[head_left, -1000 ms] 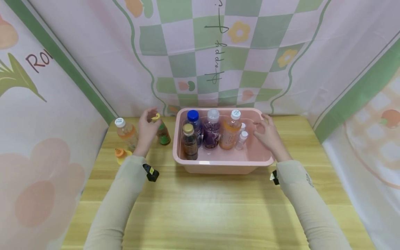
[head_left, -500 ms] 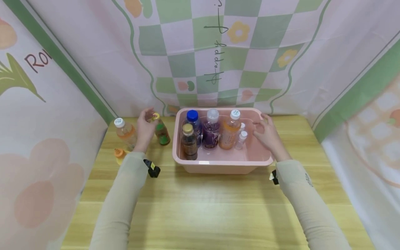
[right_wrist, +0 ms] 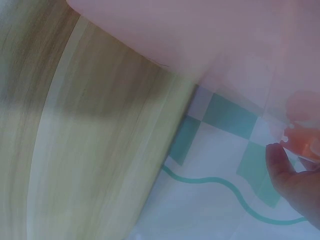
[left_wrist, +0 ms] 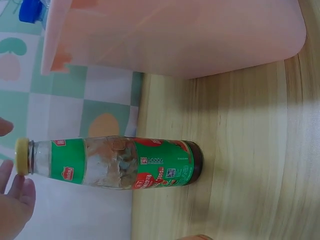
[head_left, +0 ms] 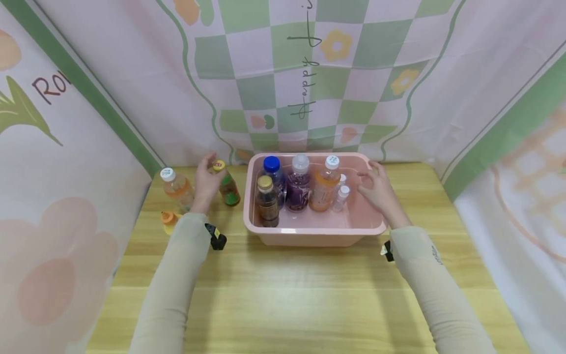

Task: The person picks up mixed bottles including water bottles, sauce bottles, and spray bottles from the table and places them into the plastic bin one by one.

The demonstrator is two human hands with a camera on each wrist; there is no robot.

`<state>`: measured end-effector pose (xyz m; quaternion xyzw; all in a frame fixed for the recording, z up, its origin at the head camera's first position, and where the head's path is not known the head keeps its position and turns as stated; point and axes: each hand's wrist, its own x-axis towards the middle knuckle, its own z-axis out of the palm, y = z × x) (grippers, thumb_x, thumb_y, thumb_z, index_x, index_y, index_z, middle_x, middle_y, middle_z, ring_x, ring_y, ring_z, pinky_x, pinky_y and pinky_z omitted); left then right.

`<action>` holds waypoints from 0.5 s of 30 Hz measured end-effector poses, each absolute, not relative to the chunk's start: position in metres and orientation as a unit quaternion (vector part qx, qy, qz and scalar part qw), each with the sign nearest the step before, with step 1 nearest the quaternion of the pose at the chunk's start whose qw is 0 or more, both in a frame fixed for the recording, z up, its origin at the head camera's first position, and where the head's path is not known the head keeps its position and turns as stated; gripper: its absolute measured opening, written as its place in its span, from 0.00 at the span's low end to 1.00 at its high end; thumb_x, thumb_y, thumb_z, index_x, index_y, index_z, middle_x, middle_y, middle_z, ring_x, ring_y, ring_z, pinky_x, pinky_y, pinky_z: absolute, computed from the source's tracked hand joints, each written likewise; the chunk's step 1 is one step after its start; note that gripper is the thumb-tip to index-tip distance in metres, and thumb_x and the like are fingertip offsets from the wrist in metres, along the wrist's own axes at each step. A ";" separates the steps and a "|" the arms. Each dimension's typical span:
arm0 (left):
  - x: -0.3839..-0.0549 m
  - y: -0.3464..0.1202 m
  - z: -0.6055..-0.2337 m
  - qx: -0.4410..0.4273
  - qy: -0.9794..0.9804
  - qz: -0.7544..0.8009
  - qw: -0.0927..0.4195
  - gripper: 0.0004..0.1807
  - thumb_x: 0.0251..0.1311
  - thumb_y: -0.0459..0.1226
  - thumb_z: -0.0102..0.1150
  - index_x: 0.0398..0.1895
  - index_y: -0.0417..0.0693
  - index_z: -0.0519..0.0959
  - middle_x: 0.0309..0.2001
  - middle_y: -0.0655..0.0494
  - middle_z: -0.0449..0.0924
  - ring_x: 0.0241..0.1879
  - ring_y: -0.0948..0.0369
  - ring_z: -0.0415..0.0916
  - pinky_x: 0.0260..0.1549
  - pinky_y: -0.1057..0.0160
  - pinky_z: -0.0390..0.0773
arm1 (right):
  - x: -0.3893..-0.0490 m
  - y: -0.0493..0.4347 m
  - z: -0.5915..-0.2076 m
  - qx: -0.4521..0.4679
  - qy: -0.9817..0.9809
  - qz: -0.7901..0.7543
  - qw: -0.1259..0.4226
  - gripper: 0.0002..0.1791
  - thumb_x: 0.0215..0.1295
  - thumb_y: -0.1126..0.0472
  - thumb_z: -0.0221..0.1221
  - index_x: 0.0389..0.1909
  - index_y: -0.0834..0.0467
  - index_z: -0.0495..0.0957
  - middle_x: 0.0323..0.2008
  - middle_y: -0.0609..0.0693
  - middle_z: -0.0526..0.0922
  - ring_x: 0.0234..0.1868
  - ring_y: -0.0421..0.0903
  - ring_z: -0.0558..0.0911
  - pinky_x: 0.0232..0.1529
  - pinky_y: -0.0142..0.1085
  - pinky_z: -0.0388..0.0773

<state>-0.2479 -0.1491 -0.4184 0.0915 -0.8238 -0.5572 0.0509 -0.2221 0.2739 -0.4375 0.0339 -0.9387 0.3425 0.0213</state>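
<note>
My left hand (head_left: pixel 207 182) is at the yellow cap of a glass bottle (left_wrist: pixel 112 162) with green and red labels. In the left wrist view, fingertips are at one side of the cap (left_wrist: pixel 22 156), and another digit stands apart on the other side. The bottle stands upright on the table, left of a pink plastic bin (head_left: pixel 309 238). At the bin's right rim is my right hand (head_left: pixel 379 189), fingers loosely curved; whether they press the rim is unclear. In the right wrist view, the hand (right_wrist: pixel 300 187) is partly cut off at the edge.
Inside the bin stand a gold-capped dark bottle (head_left: pixel 267 206), a blue-capped bottle (head_left: pixel 271 164), a purple bottle (head_left: pixel 298 191), an orange bottle (head_left: pixel 325 191) and two small white-capped vials (head_left: pixel 341 198). An orange-tinted bottle (head_left: pixel 177 189) and a yellow squeeze bottle (head_left: pixel 169 221) stand at left.
My left hand has shifted slightly left, so more of the yellow cap shows. The glass bottle, bin and right hand look unmoved; the view itself has drifted slightly.
</note>
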 end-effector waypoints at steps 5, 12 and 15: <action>-0.250 -0.148 -0.418 0.097 -0.824 -0.557 0.032 0.37 0.57 0.30 0.54 0.72 0.48 0.57 0.71 0.45 0.60 0.70 0.50 0.57 0.71 0.52 0.61 | -0.221 0.274 -0.436 0.032 -0.939 0.342 0.018 0.23 0.59 0.68 0.56 0.56 0.71 0.70 0.73 0.69 0.46 0.69 0.75 0.53 0.68 0.68 0.52; -0.253 -0.145 -0.420 0.103 -0.828 -0.550 0.032 0.37 0.57 0.28 0.53 0.72 0.49 0.58 0.72 0.46 0.60 0.70 0.50 0.58 0.72 0.54 0.60 | -0.222 0.274 -0.436 0.035 -0.938 0.344 0.019 0.23 0.59 0.68 0.56 0.56 0.72 0.69 0.72 0.69 0.46 0.69 0.75 0.52 0.68 0.68 0.52; -0.254 -0.145 -0.422 0.103 -0.830 -0.547 0.039 0.37 0.57 0.28 0.53 0.72 0.48 0.58 0.71 0.45 0.61 0.70 0.49 0.59 0.72 0.54 0.59 | -0.222 0.274 -0.437 0.034 -0.938 0.344 0.019 0.23 0.59 0.68 0.56 0.56 0.71 0.69 0.73 0.68 0.46 0.70 0.75 0.52 0.68 0.68 0.52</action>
